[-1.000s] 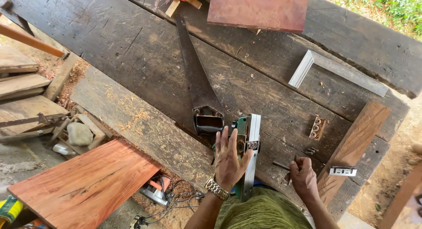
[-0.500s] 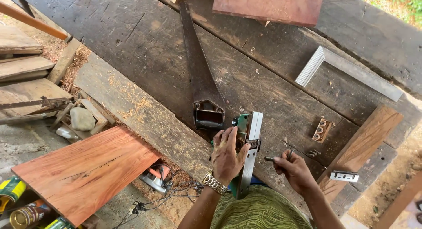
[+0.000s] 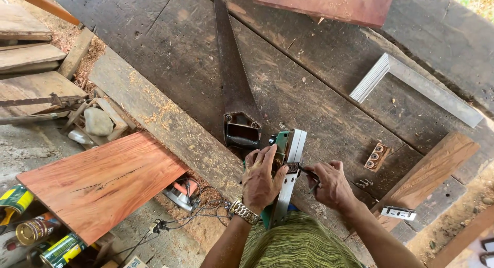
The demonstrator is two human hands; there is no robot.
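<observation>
1. Head view, hands: the left hand (image 3: 262, 178) lies over the green electric planer (image 3: 284, 165), fingers curled down on its body and clamped there, pinning the tool on its side at the near edge of the dark plank workbench (image 3: 170, 46).
2. The right hand (image 3: 332, 184) has come in from the right since 1 second ago, when it hung apart from the tool with nothing in it. Now its fingers are pinched together on a thin dark tool (image 3: 307, 171), possibly a key or driver, whose tip meets the planer just beside the metal sole (image 3: 294, 152).
3. In my judgement this shift marks the move from reaching to actual work on the planer's blade area; the left hand's hold looks unchanged.
4. Around them: a handsaw (image 3: 231, 77) lies on the bench, its handle just beyond the planer. A small wooden block with holes (image 3: 376, 156) and loose screws (image 3: 363, 183) sit to the right, near a reddish wood strip (image 3: 429, 170).
5. Further off: an aluminium square (image 3: 411, 80), a red board (image 3: 103, 180) below the bench, and tins (image 3: 36, 229) on the floor.
</observation>
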